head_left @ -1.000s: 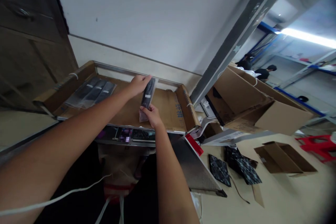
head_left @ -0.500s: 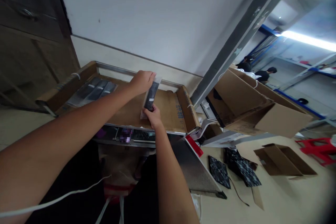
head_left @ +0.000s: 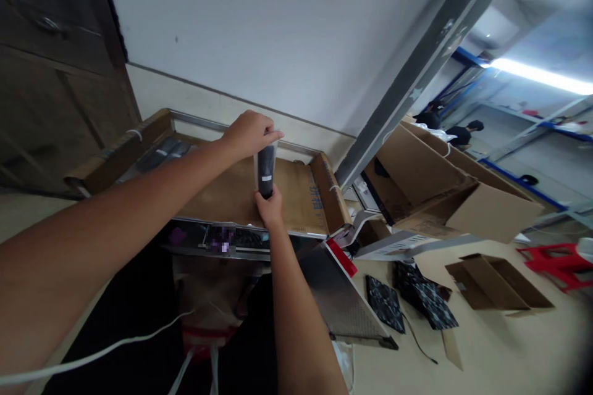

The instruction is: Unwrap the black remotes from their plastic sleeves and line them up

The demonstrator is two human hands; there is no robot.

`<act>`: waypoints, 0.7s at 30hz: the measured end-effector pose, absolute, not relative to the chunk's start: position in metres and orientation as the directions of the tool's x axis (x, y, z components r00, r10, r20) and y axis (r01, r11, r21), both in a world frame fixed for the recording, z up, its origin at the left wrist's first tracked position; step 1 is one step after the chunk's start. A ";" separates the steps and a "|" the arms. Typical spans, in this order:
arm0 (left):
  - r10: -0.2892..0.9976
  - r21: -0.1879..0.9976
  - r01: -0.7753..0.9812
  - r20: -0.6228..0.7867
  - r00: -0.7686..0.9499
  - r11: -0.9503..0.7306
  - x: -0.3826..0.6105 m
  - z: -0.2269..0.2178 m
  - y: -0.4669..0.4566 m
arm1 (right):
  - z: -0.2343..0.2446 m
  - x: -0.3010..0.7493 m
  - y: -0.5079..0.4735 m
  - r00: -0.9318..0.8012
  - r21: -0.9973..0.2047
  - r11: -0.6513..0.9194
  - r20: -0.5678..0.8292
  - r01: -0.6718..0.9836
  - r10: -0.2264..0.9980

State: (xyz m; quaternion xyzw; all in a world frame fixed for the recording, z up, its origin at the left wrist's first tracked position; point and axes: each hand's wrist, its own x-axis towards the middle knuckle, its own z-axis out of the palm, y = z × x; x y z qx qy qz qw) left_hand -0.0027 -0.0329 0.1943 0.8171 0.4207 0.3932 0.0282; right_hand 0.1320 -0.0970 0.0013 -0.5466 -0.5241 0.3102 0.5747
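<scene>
Between my hands stands a long, narrow dark item in a clear plastic bag (head_left: 265, 165), with a small white label near its lower end. My left hand (head_left: 252, 132) is closed on the top of the bag. Lower down, my right hand (head_left: 270, 205) grips the bottom end. What exactly is inside the bag I cannot tell. Below it lies the cardboard lining of a shallow tray (head_left: 222, 188). Several similar bagged dark items (head_left: 164, 153) lie at the tray's left, partly hidden by my left forearm.
A pale wall (head_left: 259, 31) rises behind the tray. A large open cardboard box (head_left: 417, 173) stands at the right, beyond a grey post (head_left: 417, 68). On the floor are dark patterned bags (head_left: 385, 302), another box (head_left: 498, 281) and a red stool (head_left: 553, 262). People (head_left: 458, 134) are in the background.
The bagged item has gone from slanted to nearly upright. My left hand has shifted slightly left and its fingers have folded over the bag's top; my right hand still holds the bottom.
</scene>
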 end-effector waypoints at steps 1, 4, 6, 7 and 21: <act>0.700 0.349 0.672 0.617 0.359 -0.653 -0.003 0.197 -0.034 | 0.002 0.132 -0.098 0.262 -0.952 0.203 0.261 0.229 0.929; 0.673 0.291 0.672 0.610 0.418 -0.681 -0.003 0.205 -0.038 | 0.004 0.132 -0.099 0.264 -0.949 0.182 0.250 0.257 0.932; 0.657 0.263 0.665 0.604 0.451 -0.699 -0.002 0.208 -0.040 | 0.004 0.131 -0.100 0.263 -0.947 0.182 0.252 0.264 0.931; 0.649 0.253 0.659 0.601 0.467 -0.708 -0.002 0.209 -0.041 | 0.004 0.131 -0.100 0.266 -0.946 0.182 0.254 0.268 0.930; 0.544 0.515 0.562 0.829 -0.132 -0.648 -0.064 0.302 -0.039 | 0.000 0.133 -0.096 0.414 -0.967 0.124 0.208 0.221 0.886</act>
